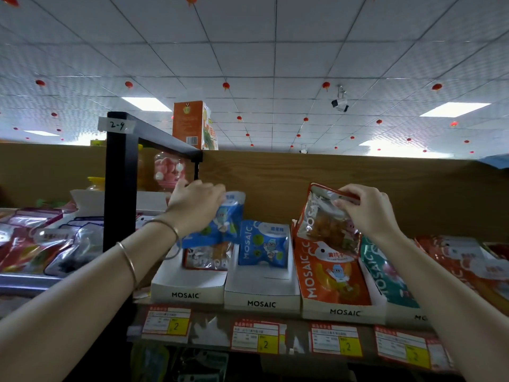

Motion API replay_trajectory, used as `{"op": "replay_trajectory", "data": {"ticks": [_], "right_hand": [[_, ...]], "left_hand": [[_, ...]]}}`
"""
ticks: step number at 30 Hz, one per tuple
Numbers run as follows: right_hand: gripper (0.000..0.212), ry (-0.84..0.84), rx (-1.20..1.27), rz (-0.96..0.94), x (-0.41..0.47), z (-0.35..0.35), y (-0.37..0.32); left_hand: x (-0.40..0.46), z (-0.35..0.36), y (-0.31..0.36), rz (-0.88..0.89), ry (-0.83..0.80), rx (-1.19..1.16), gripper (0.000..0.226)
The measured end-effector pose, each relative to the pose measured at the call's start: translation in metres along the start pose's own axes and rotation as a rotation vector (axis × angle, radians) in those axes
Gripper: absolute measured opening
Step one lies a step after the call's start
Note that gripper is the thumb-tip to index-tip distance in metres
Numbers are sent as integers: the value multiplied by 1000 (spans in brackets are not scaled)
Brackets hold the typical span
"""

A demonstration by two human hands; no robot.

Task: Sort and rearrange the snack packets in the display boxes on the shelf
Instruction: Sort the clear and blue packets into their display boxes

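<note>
My left hand (197,206) grips the top of a blue packet (220,227), fingers curled round its upper edge and lifting it over the leftmost display box (187,285). An orange packet (206,257) lies in that box just under my fingers, print upside down. Right hand (366,209) pinches the red top edge of a clear-fronted orange packet (322,216), held upright above the third box (344,310). Between my hands, the second box (261,296) holds one blue packet (264,244) at the back, with open floor in front. Wooden back panel (330,172) is close behind both hands; black shelf post (117,183) just left of my left wrist.

Boxes and packets read "MOSAIC". The post's tape label reads "2-9". Price tags (334,340) below show "2"; their small print is illegible. A teal packet (382,271) is partly hidden by my right forearm; the fourth box's logo is cut off there.
</note>
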State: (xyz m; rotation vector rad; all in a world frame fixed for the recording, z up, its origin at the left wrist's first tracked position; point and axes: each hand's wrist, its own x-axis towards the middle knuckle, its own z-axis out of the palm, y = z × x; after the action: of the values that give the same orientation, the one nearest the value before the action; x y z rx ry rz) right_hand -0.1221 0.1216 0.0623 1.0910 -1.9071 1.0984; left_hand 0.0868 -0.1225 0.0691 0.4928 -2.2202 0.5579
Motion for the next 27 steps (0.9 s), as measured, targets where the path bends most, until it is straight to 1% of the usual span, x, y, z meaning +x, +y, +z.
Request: {"op": "replay_trajectory", "data": {"ticks": [3,7,13,17,20,24,27], "right_hand": [[17,7,-8,18,-1,-2,6],[13,17,-17,32,-4,-8,10],[11,35,1,29,-8,-13,12],[13,22,4,33,-6,-12,14],[15,15,-4,28,-5,-9,15],[17,7,-7,24,-4,-7,14],[16,7,-7,15,-4,-5,12]], "left_hand": [[17,-13,21,52,11,-164,27],[34,-1,58,51,-38,-387,30],[47,34,71,27,-65,-467,29],[44,51,65,102,21,-537,25],[42,59,57,144,64,-485,24],[41,65,54,191,33,-420,23],[42,67,57,259,-18,-293,20]]}}
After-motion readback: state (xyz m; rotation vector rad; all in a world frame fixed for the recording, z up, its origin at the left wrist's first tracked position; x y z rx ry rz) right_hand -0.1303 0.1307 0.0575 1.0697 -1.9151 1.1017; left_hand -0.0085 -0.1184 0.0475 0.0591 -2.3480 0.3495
